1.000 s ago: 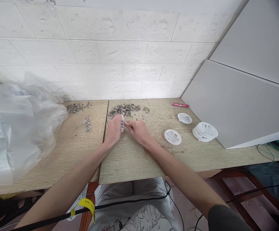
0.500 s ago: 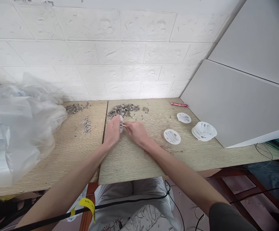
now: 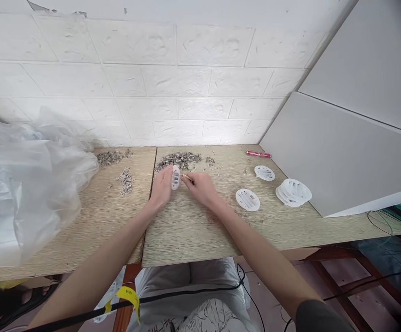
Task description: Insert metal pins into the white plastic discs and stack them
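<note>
In hand: white slotted disc (image 3: 175, 177), seemingly part-filled, at the middle of the bench (image 3: 186, 230) just before the loose pile (image 3: 179, 160); left hand (image 3: 162, 190) grip closed round it, right hand (image 3: 202, 188) grip pinching one metal bit (image 3: 185, 178) at its slots; other discs (image 3: 248, 199) set aside rightward, pile largely unused.

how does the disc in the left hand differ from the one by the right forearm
The held disc is tilted up in the left hand; the lying disc rests flat on the table. The held disc is partly covered; the lying disc is untouched. Both white, round, slotted.
</note>
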The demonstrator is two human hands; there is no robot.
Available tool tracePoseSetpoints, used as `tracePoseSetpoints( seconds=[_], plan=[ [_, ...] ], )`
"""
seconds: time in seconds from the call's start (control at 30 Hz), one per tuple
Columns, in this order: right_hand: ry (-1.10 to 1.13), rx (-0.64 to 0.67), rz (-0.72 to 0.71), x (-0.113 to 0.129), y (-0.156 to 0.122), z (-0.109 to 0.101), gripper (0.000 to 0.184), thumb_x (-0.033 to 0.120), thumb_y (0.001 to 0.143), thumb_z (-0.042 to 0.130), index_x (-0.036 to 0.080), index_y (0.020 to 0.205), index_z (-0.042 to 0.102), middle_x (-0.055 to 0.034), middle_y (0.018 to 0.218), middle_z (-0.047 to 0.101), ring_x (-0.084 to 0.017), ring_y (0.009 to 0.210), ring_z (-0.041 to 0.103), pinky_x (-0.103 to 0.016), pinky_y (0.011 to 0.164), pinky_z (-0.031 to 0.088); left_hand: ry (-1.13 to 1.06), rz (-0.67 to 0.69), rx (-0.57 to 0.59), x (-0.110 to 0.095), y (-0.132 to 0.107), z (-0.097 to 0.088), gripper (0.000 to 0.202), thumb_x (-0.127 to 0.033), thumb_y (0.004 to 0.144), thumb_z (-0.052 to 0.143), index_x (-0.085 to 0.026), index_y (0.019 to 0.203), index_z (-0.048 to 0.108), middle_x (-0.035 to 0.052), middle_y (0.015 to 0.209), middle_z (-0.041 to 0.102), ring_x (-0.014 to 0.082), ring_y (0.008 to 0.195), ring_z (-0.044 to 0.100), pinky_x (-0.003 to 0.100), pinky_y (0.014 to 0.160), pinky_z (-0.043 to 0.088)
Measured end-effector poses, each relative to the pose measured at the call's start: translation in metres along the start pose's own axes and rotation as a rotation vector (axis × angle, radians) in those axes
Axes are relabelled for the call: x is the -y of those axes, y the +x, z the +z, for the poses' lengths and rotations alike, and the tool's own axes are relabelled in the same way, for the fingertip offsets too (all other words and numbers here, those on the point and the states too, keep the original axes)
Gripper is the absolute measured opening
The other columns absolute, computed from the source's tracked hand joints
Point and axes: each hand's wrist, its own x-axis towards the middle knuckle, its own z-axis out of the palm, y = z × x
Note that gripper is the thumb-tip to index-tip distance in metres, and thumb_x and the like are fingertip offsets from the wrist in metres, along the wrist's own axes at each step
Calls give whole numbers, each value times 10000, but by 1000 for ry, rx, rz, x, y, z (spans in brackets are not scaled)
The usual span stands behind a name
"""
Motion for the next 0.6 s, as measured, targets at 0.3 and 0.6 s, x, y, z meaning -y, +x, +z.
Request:
tracePoseSetpoints(
  seconds=[0.3, 0.6],
  plan=[
    [-32, 66, 82, -16, 3, -7, 216, 215, 897, 547, 152, 695, 594, -35, 710, 601, -131, 641, 472, -245, 611, 281, -125, -103, 39, 13, 13, -6, 507, -629, 847, 448, -161, 731, 604, 54, 749, 624, 183, 738, 570, 286, 696, 418],
    [-21, -55, 48, -20, 5, -8, 203, 215, 891, 554, 149, 705, 603, -50, 793, 568, -153, 775, 476, -245, 665, 306, -523, -258, 195, -3, 12, -5, 371, -469, 730, 673, -130, 881, 687, 100, 958, 683, 221, 918, 615, 298, 760, 481]
  ],
)
